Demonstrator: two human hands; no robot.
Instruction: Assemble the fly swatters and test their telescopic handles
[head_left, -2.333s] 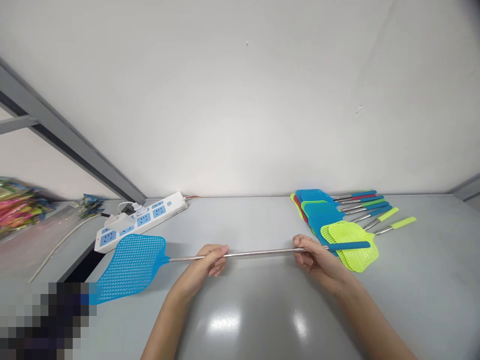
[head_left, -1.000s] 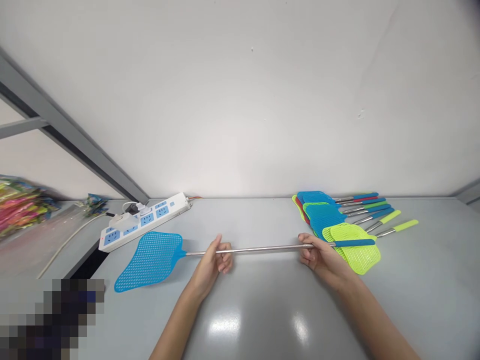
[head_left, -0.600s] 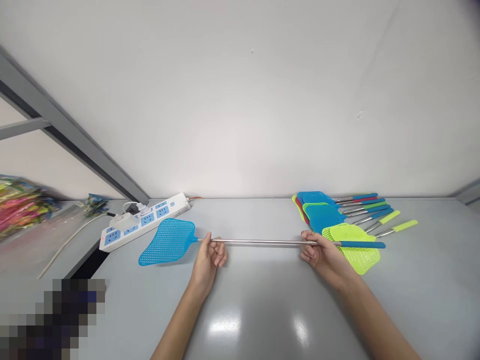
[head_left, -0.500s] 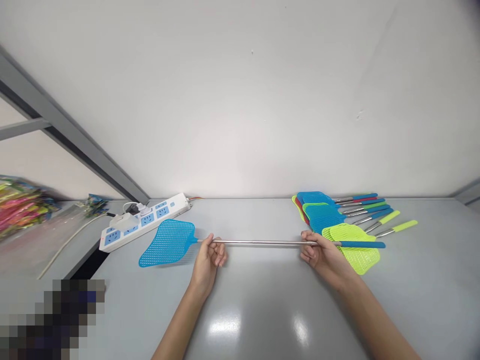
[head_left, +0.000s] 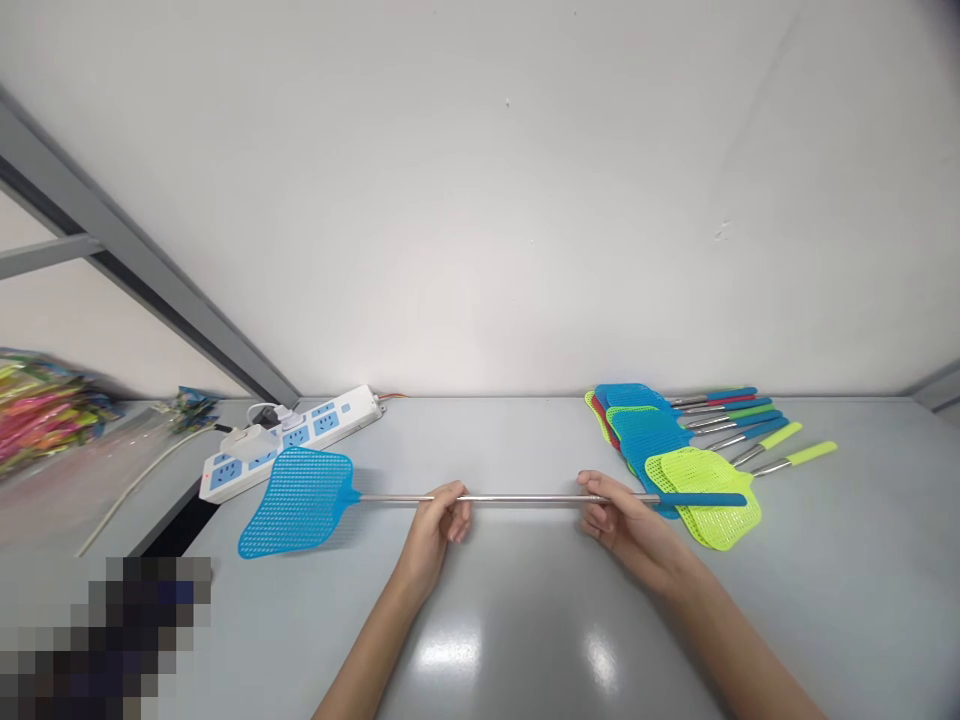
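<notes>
A blue fly swatter (head_left: 300, 502) with a long metal telescopic rod is held level above the table, its mesh head to the left and its blue grip to the right. My left hand (head_left: 437, 530) is closed around the rod, left of its middle. Farther right, my right hand (head_left: 626, 525) pinches the rod just short of the blue grip. Behind that grip lies a stack of fly swatters in blue, red and green, with yellow-green swatters (head_left: 705, 490) at the front; their rods are short and their handles point right.
A white power strip (head_left: 292, 440) with plugs in it lies at the back left, partly behind the blue mesh. Plastic-wrapped colourful packets (head_left: 45, 410) sit at the far left. A grey metal frame (head_left: 150, 250) and a white wall (head_left: 510, 220) bound the grey table (head_left: 510, 620).
The blue swatter has shifted left and slightly toward me. My left hand now grips the rod farther from the mesh head, and my right hand has moved a little left, so the hands are closer together.
</notes>
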